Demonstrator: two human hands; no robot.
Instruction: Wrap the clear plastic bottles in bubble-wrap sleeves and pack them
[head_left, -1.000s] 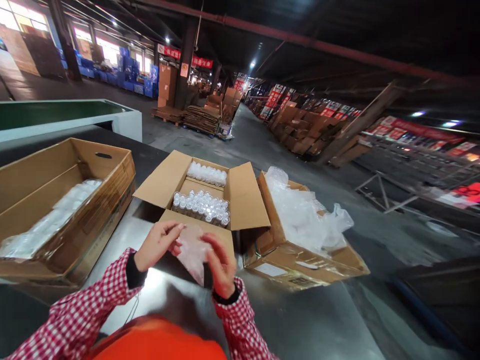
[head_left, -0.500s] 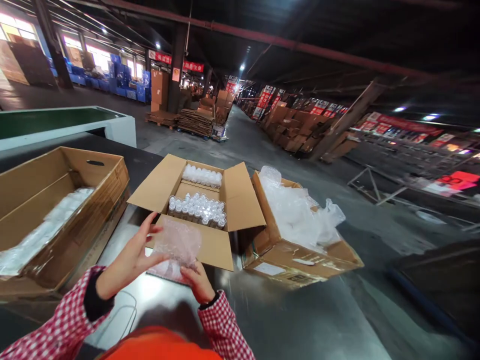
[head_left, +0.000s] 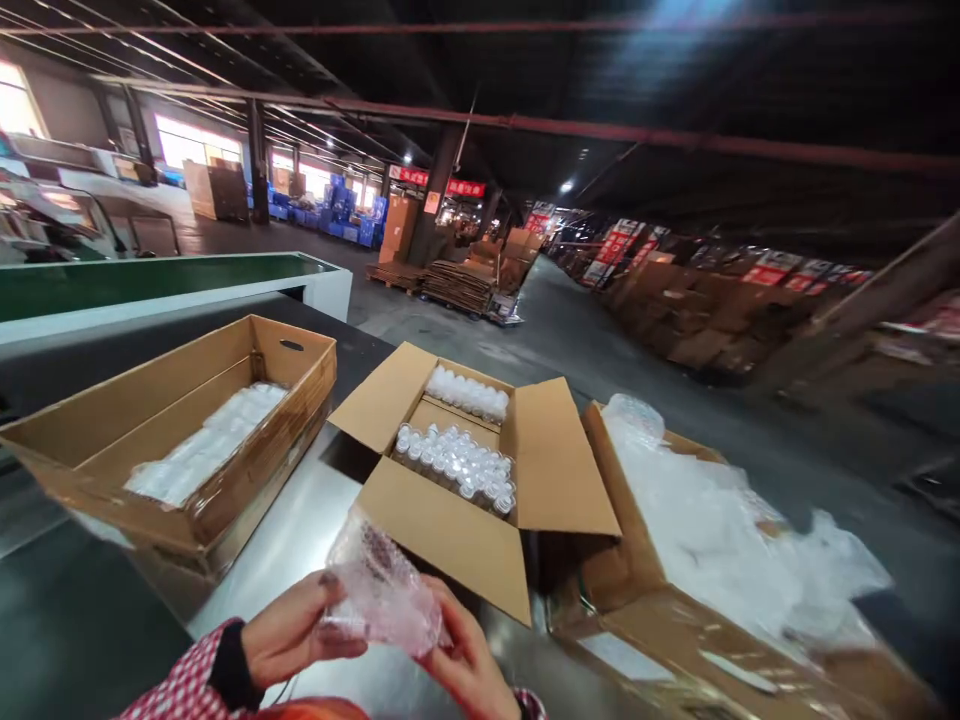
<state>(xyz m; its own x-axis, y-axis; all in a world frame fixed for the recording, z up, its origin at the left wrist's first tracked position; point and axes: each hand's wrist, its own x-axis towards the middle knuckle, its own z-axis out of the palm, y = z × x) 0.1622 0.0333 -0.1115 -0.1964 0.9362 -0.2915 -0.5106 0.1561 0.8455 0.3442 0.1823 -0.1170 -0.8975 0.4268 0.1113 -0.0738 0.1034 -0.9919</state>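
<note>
Crumpled clear plastic wrap [head_left: 386, 590] between left hand [head_left: 296, 628] and right hand [head_left: 466, 650].

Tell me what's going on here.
A person's left hand and right hand hold crumpled clear plastic wrap over a metal table. Ahead, an open carton holds clear bottles. Wrapped items lie in the box at left; clear plastic fills the one at right.

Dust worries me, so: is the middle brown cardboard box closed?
No, the box has its flaps spread open, exposing small clear bottles.
</note>
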